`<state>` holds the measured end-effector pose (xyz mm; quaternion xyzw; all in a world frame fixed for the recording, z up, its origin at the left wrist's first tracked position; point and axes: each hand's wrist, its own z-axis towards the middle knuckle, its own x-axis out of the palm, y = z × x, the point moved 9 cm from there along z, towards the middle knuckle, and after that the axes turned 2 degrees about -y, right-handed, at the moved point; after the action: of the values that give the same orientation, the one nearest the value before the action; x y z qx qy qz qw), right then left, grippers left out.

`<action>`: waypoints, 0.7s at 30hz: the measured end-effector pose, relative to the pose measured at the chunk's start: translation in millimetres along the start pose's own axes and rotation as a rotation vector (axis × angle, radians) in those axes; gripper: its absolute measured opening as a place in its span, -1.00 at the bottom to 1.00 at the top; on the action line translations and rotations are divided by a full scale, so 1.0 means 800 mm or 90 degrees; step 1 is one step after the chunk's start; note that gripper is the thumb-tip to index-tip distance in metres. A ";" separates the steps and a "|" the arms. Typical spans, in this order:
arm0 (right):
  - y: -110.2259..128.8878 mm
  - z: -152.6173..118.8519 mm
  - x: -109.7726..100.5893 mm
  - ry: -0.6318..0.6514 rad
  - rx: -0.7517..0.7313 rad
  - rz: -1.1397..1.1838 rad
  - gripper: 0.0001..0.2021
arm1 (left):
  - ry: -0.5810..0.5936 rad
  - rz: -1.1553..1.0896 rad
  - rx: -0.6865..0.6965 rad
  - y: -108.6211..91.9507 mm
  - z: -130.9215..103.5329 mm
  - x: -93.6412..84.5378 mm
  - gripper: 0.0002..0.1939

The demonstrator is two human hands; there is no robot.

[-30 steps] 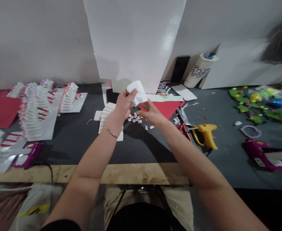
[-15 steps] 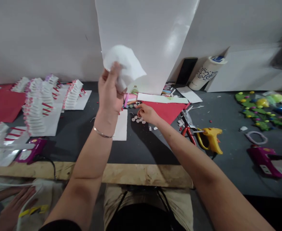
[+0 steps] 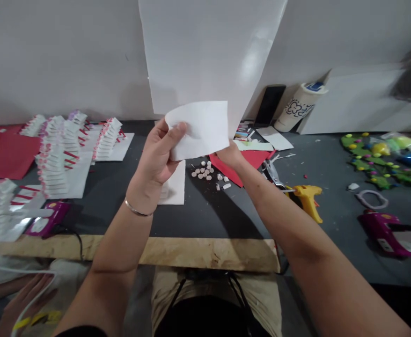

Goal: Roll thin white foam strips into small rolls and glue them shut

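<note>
My left hand [image 3: 161,150] pinches a small white sheet of paper [image 3: 201,128] by its left side, thumb in front, above the table. The paper curves a little at its upper left. Partly behind the paper's lower right corner is my right hand [image 3: 229,154]; its fingers are hidden, and I cannot tell whether they touch the sheet. Below lie several small pale discs [image 3: 201,172] and white scraps [image 3: 223,182]. A white board piece [image 3: 175,187] lies under my left hand, and red sheet material [image 3: 251,159] lies beside my right hand.
Pleated white paper pieces [image 3: 53,159] stand at left near a purple-bodied tool [image 3: 49,219]. On the right are a yellow glue gun [image 3: 308,200], pliers [image 3: 272,173], a tumbler [image 3: 298,107] and a phone [image 3: 270,105]. Another person's hand [image 3: 26,297] is at lower left.
My left hand has lowered, and the paper has turned to show its broad face. My right hand has moved right from the discs and drawn in its pointing finger behind the paper.
</note>
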<state>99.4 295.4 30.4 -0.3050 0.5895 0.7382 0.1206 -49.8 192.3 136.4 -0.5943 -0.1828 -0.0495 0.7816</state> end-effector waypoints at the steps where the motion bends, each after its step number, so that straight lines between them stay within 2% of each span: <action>1: 0.004 -0.006 -0.003 0.005 -0.009 -0.018 -0.83 | -0.007 0.009 0.000 0.001 0.000 -0.004 -0.61; 4: 0.010 -0.034 -0.004 0.069 -0.055 -0.030 -0.87 | -0.020 0.023 0.005 -0.003 0.000 -0.019 -0.58; 7: -0.012 -0.064 0.003 0.179 -0.035 -0.143 -0.88 | -0.004 0.006 -0.020 0.002 -0.005 -0.029 -0.60; 10: -0.027 -0.075 0.010 0.247 -0.037 -0.207 -0.83 | 0.002 -0.005 -0.056 0.018 -0.012 -0.032 -0.60; 12: -0.026 -0.072 0.010 0.231 -0.061 -0.202 -0.75 | 0.002 0.005 -0.085 0.029 -0.019 -0.032 -0.59; 16: -0.020 -0.076 -0.005 0.110 -0.112 -0.262 -0.73 | 0.004 0.021 -0.112 0.035 -0.030 -0.037 -0.61; 19: -0.016 -0.106 0.002 0.136 -0.208 -0.300 -0.76 | -0.011 0.018 -0.116 0.033 -0.034 -0.050 -0.65; 21: -0.022 -0.123 0.004 0.160 -0.219 -0.347 -0.78 | -0.020 0.020 -0.123 0.036 -0.035 -0.059 -0.65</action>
<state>136.7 206.9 2.5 -0.5556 0.3637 0.7240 0.1867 -78.6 167.1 87.8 -0.6701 -0.1805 -0.0453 0.7186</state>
